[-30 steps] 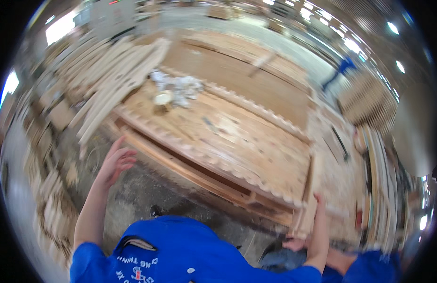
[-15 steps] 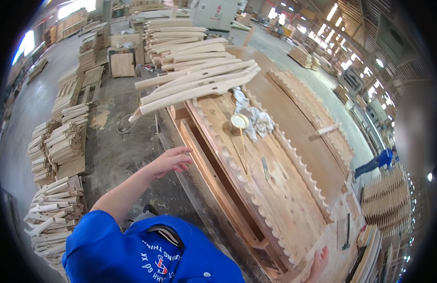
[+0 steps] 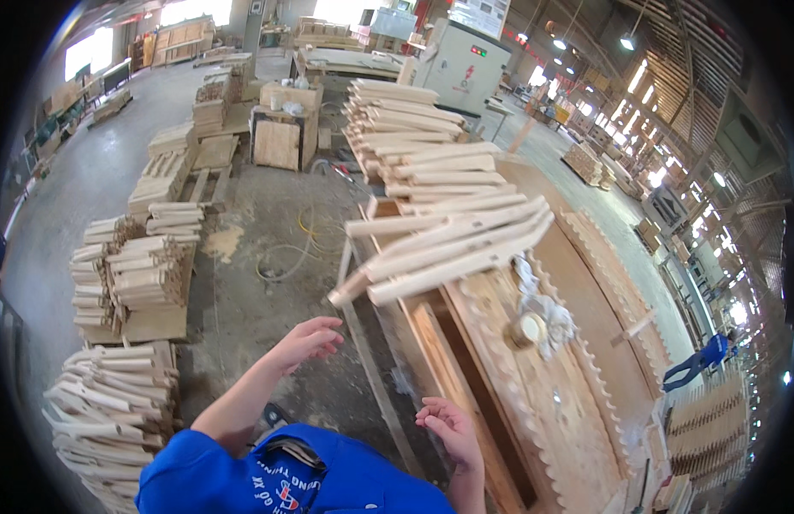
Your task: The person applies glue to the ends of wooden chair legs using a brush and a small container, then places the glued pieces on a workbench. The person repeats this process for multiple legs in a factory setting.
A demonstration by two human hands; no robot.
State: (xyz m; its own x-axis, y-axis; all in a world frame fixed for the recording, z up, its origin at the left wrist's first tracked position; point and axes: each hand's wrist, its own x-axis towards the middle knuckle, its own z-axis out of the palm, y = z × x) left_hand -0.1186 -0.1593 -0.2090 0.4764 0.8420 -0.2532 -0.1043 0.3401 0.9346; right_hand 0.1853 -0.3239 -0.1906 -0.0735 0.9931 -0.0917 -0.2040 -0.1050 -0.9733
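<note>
Left hand (image 3: 307,338) and right hand (image 3: 444,424) open, empty (mid-air); curved wooden pieces (image 3: 453,248) stacked just ahead, none picked up yet.

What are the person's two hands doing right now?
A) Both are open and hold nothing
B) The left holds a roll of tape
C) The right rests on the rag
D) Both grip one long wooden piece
A: the left hand is spread open in the air above the floor, and the right hand is open beside the wooden workbench, apart from the long wooden pieces.
</note>
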